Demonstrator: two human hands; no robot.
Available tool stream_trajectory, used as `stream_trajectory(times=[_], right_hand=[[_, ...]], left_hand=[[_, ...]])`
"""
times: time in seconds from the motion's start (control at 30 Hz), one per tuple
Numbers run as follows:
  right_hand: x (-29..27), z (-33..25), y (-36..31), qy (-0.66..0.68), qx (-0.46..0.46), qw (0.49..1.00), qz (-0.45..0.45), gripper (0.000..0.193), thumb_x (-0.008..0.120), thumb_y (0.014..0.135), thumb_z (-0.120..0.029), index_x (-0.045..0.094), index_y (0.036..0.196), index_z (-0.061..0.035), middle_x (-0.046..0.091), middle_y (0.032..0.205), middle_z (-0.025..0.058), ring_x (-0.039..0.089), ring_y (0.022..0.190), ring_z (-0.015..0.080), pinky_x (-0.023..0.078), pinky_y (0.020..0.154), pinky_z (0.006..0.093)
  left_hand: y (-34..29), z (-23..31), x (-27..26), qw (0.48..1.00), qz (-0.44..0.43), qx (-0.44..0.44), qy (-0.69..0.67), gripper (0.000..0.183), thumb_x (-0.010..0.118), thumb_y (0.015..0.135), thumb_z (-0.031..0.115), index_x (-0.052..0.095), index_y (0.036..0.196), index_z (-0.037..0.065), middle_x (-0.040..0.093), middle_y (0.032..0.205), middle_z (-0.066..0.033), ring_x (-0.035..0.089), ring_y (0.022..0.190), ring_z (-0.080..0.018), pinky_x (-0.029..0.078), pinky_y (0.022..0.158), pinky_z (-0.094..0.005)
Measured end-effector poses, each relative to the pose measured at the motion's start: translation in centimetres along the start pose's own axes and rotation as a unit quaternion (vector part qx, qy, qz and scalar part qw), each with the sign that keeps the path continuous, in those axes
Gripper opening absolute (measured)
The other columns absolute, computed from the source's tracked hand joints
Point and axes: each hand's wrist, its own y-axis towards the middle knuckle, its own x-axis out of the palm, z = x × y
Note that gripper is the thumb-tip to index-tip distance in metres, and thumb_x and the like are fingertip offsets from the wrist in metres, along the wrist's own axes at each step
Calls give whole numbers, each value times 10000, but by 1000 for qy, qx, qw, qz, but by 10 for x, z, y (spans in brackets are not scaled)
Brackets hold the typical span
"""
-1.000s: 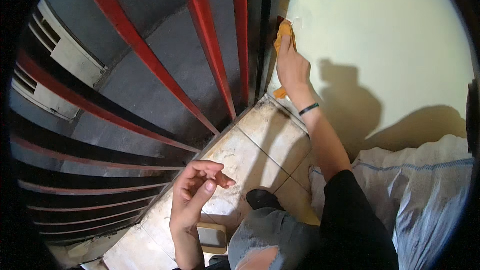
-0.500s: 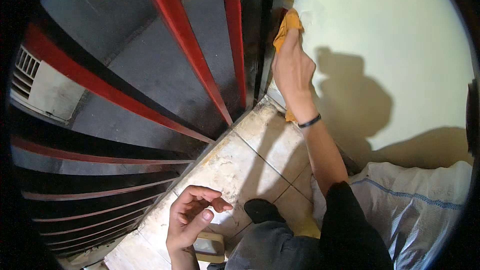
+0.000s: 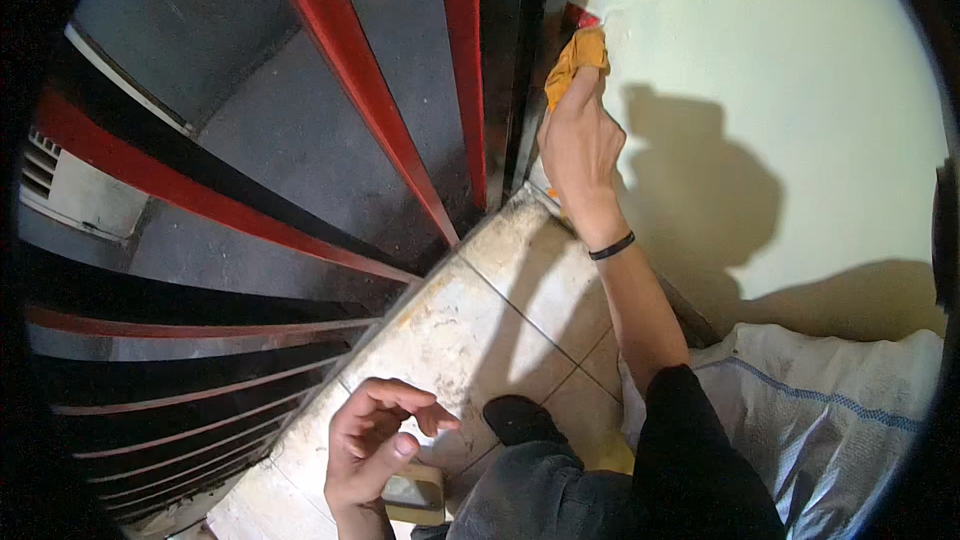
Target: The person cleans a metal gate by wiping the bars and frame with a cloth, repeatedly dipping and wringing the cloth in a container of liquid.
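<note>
I'm mid-wipe, my right hand (image 3: 580, 155) clenched on the yellow cloth (image 3: 575, 55) against the wall (image 3: 780, 60) beside the red railing (image 3: 350, 90), left hand (image 3: 375, 435) loosely curled, empty; next, firm strokes along that edge.

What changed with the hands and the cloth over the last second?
The right hand kept its grip on the orange cloth and slid it up along the edge where the pale wall meets the dark frame. The left hand stayed empty, fingers loosely curled, above the tiled floor. The white sack did not move.
</note>
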Motion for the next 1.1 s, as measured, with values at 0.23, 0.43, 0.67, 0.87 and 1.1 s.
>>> stream_trajectory(times=[0.23, 0.43, 0.67, 0.87, 1.1], right_hand=[[12, 15, -38, 10, -29, 999, 9, 502, 530, 950, -72, 367, 1399, 82, 671, 813, 226, 674, 620, 387, 536, 499, 462], [-14, 13, 2, -24, -44, 998, 37, 480, 528, 945, -58, 372, 1377, 79, 670, 802, 227, 669, 616, 388, 547, 511, 465], [-45, 6, -5, 123, 24, 992, -31, 471, 661, 851, -107, 395, 1214, 30, 668, 904, 268, 671, 738, 470, 551, 666, 519], [-70, -2, 59, 118, -48, 983, -134, 593, 730, 777, -157, 381, 1213, 44, 678, 804, 276, 680, 736, 472, 554, 656, 542], [-88, 23, 36, 202, -89, 974, -47, 616, 671, 800, -89, 475, 1371, 33, 656, 1069, 274, 656, 989, 429, 531, 866, 470]], left_hand=[[6, -4, 5, 1000, 12, -3, -11, 388, 730, 885, 159, 594, 1148, -92, 638, 917, -152, 654, 893, -248, 550, 914, -466], [3, -3, 10, 1000, -3, -10, -12, 382, 723, 888, 147, 592, 1160, -87, 640, 906, -150, 669, 925, -262, 535, 923, -446], [8, -7, 10, 1000, -16, -14, 2, 362, 701, 921, 142, 593, 1182, -84, 641, 909, -144, 670, 927, -251, 538, 924, -440], [10, -12, 16, 1000, -13, -23, -6, 367, 702, 924, 156, 592, 1182, -80, 637, 912, -138, 658, 930, -234, 541, 964, -473], [16, -14, 26, 999, -22, -23, -17, 384, 709, 909, 155, 589, 1183, -85, 647, 919, -151, 670, 938, -259, 534, 930, -429]])
